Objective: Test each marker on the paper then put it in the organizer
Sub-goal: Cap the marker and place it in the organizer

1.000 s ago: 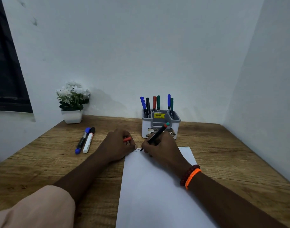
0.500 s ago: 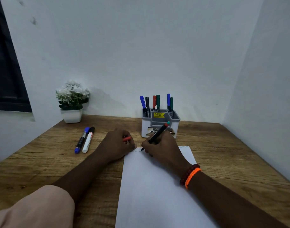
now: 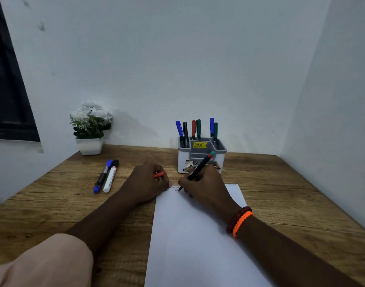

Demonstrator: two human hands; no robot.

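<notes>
The right hand (image 3: 204,186) pinches the marker (image 3: 198,168) mid-barrel, tip on the paper (image 3: 194,235). The left hand (image 3: 146,183) grips its orange cap (image 3: 159,174). The marker is judged light, rigid and smooth.

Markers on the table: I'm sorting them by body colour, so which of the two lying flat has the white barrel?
The black-capped marker, the right one of the pair. The blue-capped marker touching its left side has a dark barrel.
</notes>
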